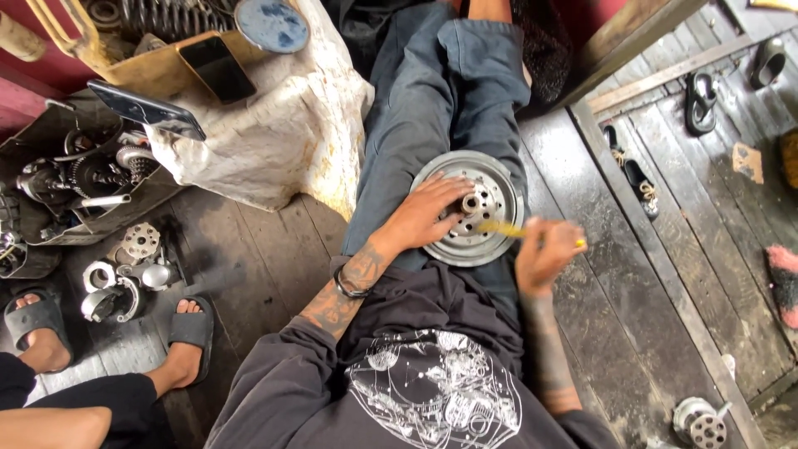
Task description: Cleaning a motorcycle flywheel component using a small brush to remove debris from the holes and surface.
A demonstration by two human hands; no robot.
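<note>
- Left hand [432,218] lay spread flat on the round grey perforated metal disc [470,208] resting on the lap; rigid, probably heavy, best gripped by its rim.
- Right hand [544,254] was closed around a thin yellow tool [509,229], its tip near the hub.

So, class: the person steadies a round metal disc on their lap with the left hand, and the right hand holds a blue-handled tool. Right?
Not quite. In the head view the tool in the right hand is yellow, not blue. The left hand does steady the round metal disc on the lap.

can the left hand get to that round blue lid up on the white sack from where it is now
Probably not without leaning. The left hand rests on the metal disc on the lap, while the blue lid lies far off atop the white sack.
</note>
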